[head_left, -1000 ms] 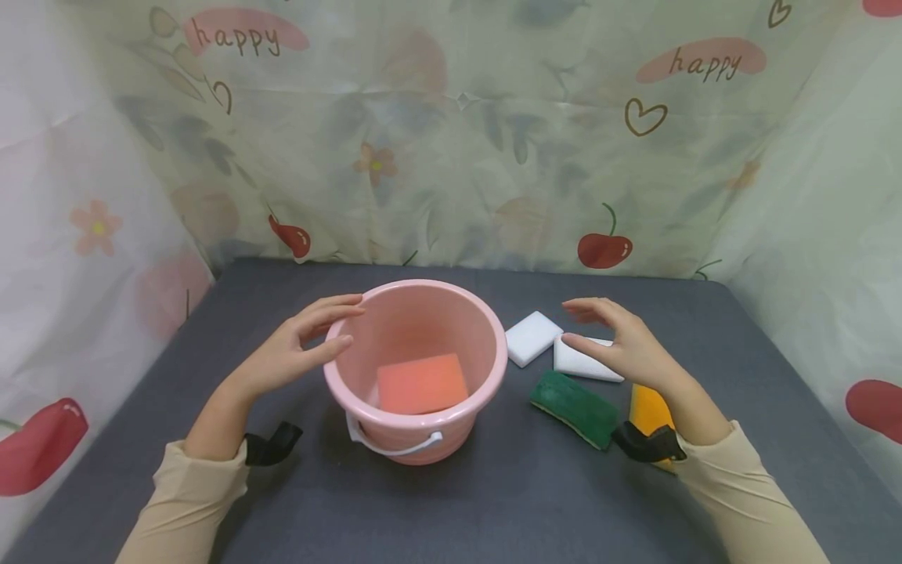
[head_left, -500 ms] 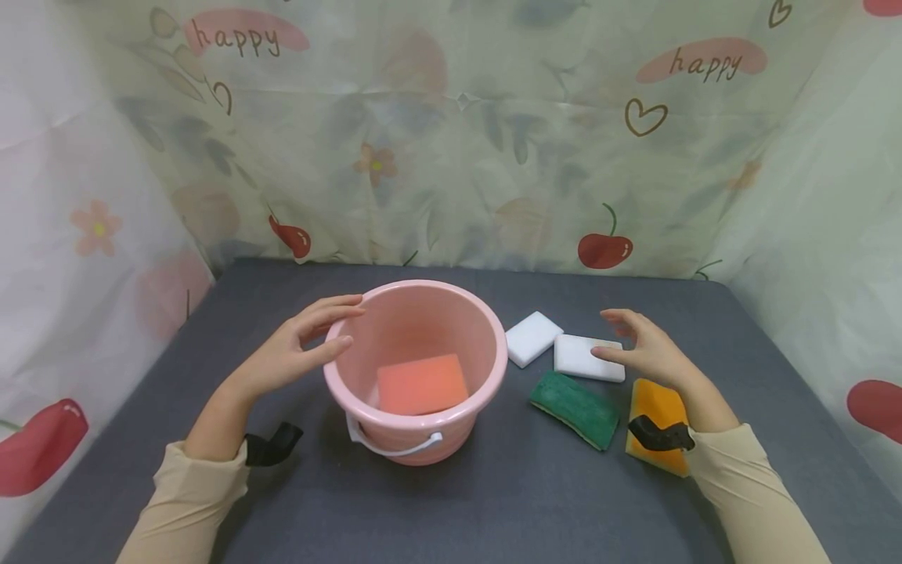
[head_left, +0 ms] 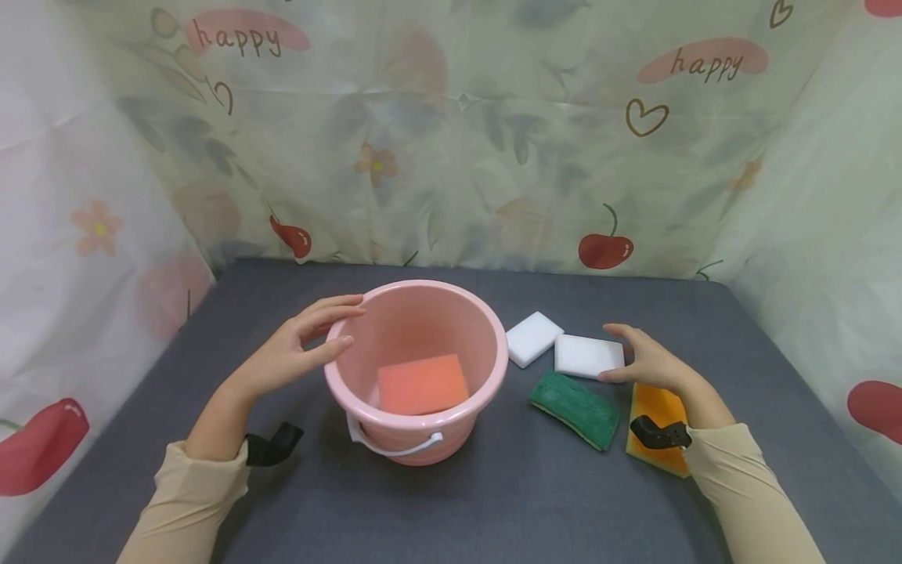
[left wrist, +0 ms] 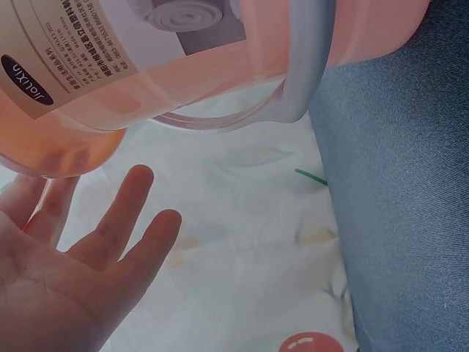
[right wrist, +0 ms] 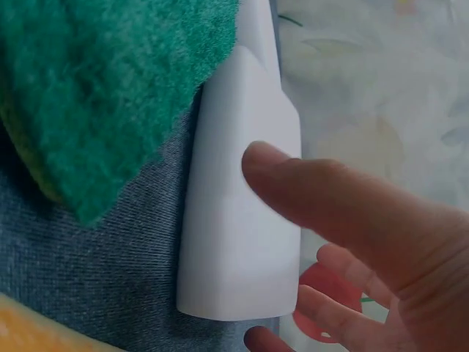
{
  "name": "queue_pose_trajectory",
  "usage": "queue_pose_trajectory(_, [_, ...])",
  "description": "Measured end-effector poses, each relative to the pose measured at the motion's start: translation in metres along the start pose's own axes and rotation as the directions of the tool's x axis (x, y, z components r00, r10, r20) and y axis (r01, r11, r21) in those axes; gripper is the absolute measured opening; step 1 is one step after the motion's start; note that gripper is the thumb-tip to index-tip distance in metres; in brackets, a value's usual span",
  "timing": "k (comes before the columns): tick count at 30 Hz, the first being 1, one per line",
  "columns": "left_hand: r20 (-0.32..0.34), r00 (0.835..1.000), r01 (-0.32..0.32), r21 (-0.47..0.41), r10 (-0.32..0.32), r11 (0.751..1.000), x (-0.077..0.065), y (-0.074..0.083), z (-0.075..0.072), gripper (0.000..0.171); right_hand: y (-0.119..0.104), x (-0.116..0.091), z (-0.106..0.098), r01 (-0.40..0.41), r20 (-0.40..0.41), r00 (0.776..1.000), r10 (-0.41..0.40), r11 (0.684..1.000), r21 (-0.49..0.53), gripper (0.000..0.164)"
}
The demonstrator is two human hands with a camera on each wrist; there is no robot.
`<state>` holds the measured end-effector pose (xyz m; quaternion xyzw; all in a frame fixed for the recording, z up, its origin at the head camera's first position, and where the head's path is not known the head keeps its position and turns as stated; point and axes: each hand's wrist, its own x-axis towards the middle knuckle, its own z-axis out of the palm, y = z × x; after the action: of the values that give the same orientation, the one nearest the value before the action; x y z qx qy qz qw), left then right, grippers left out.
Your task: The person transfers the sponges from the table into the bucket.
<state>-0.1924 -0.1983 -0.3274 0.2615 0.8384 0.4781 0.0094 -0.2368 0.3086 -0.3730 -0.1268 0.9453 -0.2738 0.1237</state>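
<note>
A pink bucket (head_left: 416, 431) with a pale handle (head_left: 398, 449) stands left of centre, and an orange-red sponge (head_left: 423, 384) lies inside it. My left hand (head_left: 299, 337) is at the bucket's left rim, fingertips and thumb overlapping the edge; in the left wrist view its fingers are spread loosely below the rim. My right hand (head_left: 651, 360) reaches over the right end of a white sponge (head_left: 585, 356), thumb on the near side and fingers on the far side. The right wrist view shows the thumb (right wrist: 286, 176) in front of this sponge, fingers apart from each other.
A second white sponge (head_left: 533, 338) lies between the bucket and the first one. Nearer are a green scouring sponge (head_left: 576, 409) and, under the right wrist, a yellow-orange sponge (head_left: 655, 399). Printed cloth (head_left: 458, 180) hangs behind the dark table (head_left: 493, 501).
My right hand has moved right, then lowered to the right end of the white sponge, with its fingers around that end. The left hand and bucket have not moved.
</note>
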Motion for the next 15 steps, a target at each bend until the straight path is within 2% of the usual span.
queue_pose_trajectory(9, [0.0,1.0,-0.003,-0.004,0.003,1.0,0.0001,0.0001,0.0001,0.044,0.0005,0.001,0.0028,0.038,0.027,0.999,-0.038,0.999,-0.027,0.085])
queue_pose_trajectory(15, [-0.002,1.0,-0.005,0.003,0.005,1.0,0.0001,-0.0002,0.0002,0.043,0.004,0.0041,0.0061,0.04,0.015,0.999,-0.039,0.997,-0.068,0.081])
